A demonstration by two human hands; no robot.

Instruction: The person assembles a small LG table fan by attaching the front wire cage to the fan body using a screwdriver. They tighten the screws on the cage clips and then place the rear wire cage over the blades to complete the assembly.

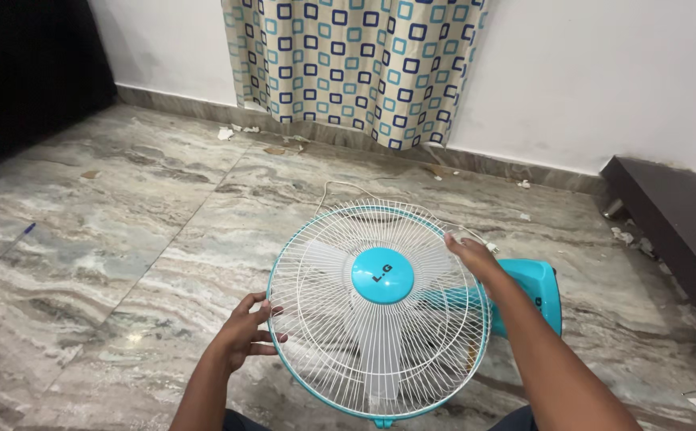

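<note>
On the marble floor, both hands, left hand and right hand, gripped the fan guard rim (blades beneath); freeing it seemingly needed unclipping.

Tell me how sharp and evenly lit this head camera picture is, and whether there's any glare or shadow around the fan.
Head view: sharp on the fan grille and both the left hand and right hand; soft, even light; a faint sheen on the marble floor; a dim shadow under the fan; the far left is nearly black.
</note>
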